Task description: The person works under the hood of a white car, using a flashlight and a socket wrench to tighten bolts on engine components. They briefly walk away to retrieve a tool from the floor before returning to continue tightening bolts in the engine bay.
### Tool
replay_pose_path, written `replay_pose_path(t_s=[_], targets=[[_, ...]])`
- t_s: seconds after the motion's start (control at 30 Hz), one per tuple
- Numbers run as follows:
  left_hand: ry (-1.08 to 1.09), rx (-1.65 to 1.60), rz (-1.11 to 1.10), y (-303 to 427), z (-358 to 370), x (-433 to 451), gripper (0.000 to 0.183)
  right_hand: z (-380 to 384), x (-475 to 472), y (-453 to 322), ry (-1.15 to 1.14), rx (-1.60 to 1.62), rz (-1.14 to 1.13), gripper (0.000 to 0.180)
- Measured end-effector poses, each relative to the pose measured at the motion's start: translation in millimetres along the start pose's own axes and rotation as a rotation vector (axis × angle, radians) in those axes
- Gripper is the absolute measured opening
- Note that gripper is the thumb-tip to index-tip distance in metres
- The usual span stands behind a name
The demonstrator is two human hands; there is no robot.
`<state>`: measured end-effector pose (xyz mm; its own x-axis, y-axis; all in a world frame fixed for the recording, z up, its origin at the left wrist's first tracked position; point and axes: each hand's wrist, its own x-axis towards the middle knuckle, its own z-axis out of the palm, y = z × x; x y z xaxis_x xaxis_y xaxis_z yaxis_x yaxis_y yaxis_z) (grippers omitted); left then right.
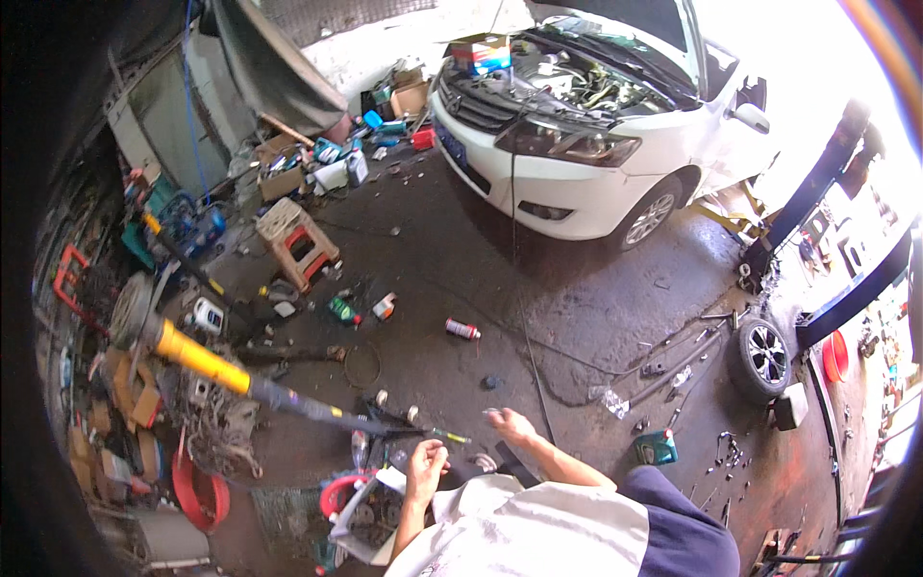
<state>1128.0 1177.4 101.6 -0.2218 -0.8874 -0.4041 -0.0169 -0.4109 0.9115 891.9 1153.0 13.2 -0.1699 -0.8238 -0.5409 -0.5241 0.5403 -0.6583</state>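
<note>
My left hand (427, 467) is raised in front of my pale shirt, its fingers curled; whether anything is inside them is hidden. Just beyond its fingertips shows a thin yellow-green rod end (453, 436), and I cannot tell if the hand touches it. Further right, my right hand (513, 427) reaches forward with bent fingers. A small shiny piece (492, 412) shows at its fingertips, too small to name. Left of my hands, a yellow and grey pole (205, 357) slants across the view. Below my left hand stands a grey plastic frame (353, 516), beside a red ring-shaped rim (333, 498).
A white car (562, 195) with its hood raised stands ahead. A spray can (461, 329), a plastic stool (297, 241) and a green bottle (345, 311) are on the dark floor. To the right are a wheel (761, 359), a green jug (656, 447) and scattered sockets (732, 454).
</note>
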Motion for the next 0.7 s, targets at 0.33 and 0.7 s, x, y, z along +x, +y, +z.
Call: replay_pose_path(t_s=[0.33, 0.7], targets=[[-0.514, 0.176, -0.257, 70, 53, 202, 0.028, -24, 80, -63, 0.024, 0.172, -0.186, 0.041], [-0.728, 0.507, 0.075, 192, 109, 414, 0.034, -181, 170, -160, 0.503, 0.507, -0.082, 0.036]])
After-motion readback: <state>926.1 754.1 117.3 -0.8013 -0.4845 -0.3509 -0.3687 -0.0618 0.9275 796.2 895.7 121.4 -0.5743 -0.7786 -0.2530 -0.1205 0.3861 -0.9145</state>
